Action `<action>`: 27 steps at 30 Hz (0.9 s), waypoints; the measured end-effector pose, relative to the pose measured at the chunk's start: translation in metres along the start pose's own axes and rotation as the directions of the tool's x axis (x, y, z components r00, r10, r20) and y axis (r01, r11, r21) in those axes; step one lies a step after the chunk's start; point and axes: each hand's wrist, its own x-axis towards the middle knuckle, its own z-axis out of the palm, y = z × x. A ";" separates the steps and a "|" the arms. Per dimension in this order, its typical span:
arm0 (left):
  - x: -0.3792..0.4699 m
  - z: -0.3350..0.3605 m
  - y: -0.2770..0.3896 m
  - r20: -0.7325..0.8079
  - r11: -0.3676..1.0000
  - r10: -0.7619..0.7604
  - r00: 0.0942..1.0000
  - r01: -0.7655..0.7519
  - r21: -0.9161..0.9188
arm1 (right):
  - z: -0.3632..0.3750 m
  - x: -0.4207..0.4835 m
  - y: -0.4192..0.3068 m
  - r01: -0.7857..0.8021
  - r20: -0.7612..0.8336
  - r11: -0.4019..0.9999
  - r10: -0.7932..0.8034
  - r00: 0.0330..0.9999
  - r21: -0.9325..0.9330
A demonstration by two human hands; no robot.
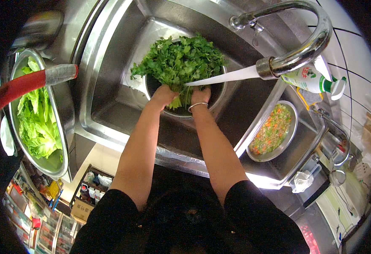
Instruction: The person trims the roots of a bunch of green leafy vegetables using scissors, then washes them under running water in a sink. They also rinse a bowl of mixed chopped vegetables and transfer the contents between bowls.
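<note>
A large bunch of leafy green herbs (185, 58), which looks like coriander, fills a round metal bowl (146, 84) inside a deep stainless steel sink. My left hand (164, 96) grips the stems on their left side. On the right side of the stems is my right hand (201, 95), with a bracelet at the wrist and its fingers curled in on the bunch. A stream of water (226, 76) from the curved metal tap (314, 47) strikes the herbs between both hands. The leaves point away from me, and the pale cut ends lie towards me. Leaves and shadow hide much of the bowl's inside.
Left of the sink (109, 104) stands a metal basin (65, 152) of lettuce (39, 127), with a red-covered handle (23, 89) across it. In the right sink sits a bowl of diced mixed vegetables (273, 128). A spray bottle (312, 79) lies by the tap.
</note>
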 end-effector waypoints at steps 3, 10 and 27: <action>0.041 0.022 -0.035 -0.226 0.422 0.496 0.839 -0.005 0.907 | 0.005 0.017 0.022 0.172 -0.086 0.980 -0.163 0.983 0.100; -0.020 0.009 0.014 -0.291 0.666 -0.156 0.944 -0.117 -0.737 | -0.071 -0.094 -0.149 0.132 -0.137 0.922 -0.193 0.972 -0.363; 0.003 0.031 0.000 -0.407 0.688 -0.206 0.890 -0.164 -0.707 | -0.030 -0.064 -0.131 0.537 0.502 0.417 -0.200 0.842 -0.733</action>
